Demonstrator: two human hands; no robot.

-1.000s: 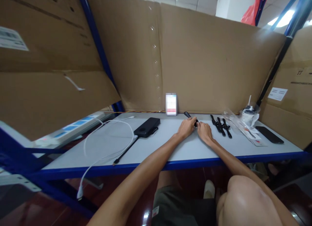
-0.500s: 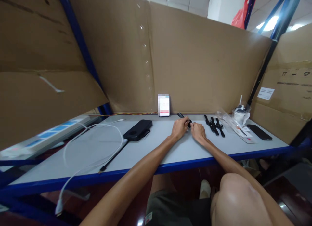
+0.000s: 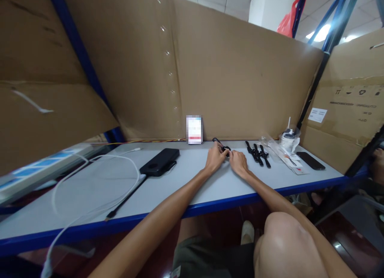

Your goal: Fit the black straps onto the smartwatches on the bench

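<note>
Pinching a small black strap [image 3: 221, 146] between my left hand [image 3: 214, 160] and right hand [image 3: 238, 163], held together, I judge fitting underway; next needs steady alignment.

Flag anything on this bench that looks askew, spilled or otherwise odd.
One thing stands out: the white cable loops loosely over the table and hangs over its front edge. The black straps lie in a neat row, and both hands hold a small black piece.

arms: bare, no sleeves, no watch or rings that I can spot
shorts [image 3: 210, 256]: dark olive, small tag at the hem
knee [image 3: 288, 246]: bare
</note>
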